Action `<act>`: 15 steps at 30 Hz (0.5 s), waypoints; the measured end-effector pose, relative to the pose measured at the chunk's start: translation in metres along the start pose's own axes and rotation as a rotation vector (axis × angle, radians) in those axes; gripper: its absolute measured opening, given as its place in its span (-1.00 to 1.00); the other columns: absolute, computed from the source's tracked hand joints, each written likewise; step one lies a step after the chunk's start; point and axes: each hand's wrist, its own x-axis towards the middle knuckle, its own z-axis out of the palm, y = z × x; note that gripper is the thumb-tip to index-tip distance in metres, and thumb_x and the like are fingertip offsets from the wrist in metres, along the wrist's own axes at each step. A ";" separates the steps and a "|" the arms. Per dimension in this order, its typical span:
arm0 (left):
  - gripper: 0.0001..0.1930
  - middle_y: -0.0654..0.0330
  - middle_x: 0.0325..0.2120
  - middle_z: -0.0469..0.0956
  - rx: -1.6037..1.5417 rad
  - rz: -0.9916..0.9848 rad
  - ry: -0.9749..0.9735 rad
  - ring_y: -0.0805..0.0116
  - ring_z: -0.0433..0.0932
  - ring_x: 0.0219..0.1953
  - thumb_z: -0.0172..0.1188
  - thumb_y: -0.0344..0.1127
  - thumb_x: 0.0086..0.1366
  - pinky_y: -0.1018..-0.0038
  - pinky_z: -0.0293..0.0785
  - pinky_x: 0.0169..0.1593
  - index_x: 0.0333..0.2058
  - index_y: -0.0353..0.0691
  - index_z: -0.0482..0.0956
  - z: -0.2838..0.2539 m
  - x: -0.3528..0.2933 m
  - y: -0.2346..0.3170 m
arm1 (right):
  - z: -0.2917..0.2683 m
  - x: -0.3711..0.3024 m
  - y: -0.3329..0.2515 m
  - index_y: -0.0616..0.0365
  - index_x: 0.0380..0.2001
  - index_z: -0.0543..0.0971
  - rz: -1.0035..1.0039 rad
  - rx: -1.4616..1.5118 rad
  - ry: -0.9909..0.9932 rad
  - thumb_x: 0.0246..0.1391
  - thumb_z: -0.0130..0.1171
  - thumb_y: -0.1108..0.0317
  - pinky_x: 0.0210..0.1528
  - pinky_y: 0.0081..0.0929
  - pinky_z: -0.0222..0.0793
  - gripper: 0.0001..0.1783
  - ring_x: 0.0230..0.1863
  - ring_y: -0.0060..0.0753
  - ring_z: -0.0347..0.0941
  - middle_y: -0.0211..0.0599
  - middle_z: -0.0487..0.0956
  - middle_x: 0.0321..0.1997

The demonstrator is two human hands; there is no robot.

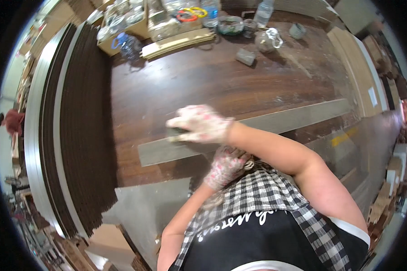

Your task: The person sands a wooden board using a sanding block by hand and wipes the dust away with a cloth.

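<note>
A long, narrow grey board [160, 152] lies across the near part of the brown wood-grain table. Over its left part, my right hand [201, 124], in a white glove with pink spots, is closed on a small dark greenish-grey block [176, 132]. Motion blurs the fingers a little, and most of the block is hidden under them. Close against my checked apron, my left hand [228, 168], in a matching glove, is curled by the table's near edge. Some whitish material shows beside its fingers; what they hold I cannot make out.
Tall stacks of long dark panels [86, 122] stand at the left. Along the back are a cardboard box [107, 46], a blue-capped jug [129, 46], pale strips [178, 44], bottles [263, 13] and a grey block [245, 57]. Cardboard [355, 67] stands at the right. A person [13, 122] is far left.
</note>
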 end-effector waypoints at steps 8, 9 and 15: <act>-0.61 0.22 -0.11 0.67 0.016 0.054 0.033 0.14 0.61 0.02 0.34 -0.31 -0.02 0.14 0.51 0.08 -0.12 -0.09 0.67 -0.024 0.032 0.024 | -0.133 -0.233 0.067 -0.01 -0.05 0.65 0.788 -0.521 0.193 0.08 0.30 0.02 -0.02 -0.14 0.50 -0.57 -0.11 -0.06 0.59 -0.15 0.65 -0.22; -0.60 0.20 -0.10 0.66 -0.018 0.011 0.009 0.13 0.61 -0.03 0.33 -0.28 0.00 0.14 0.50 0.05 -0.10 -0.10 0.66 -0.035 0.038 0.025 | -0.128 -0.209 0.052 0.03 -0.02 0.63 0.747 -0.414 0.262 0.06 0.32 0.07 -0.01 -0.12 0.48 -0.55 -0.12 -0.02 0.58 -0.10 0.63 -0.22; -0.28 0.06 0.09 0.54 0.332 -0.224 -0.167 -0.03 0.48 0.06 0.51 -0.19 -0.08 0.09 0.42 0.11 0.11 -0.26 0.51 -0.055 0.067 0.013 | -0.074 -0.190 0.044 0.00 0.00 0.63 0.565 -0.339 0.294 0.09 0.28 -0.01 0.02 -0.12 0.48 -0.53 -0.06 -0.05 0.56 -0.14 0.65 -0.16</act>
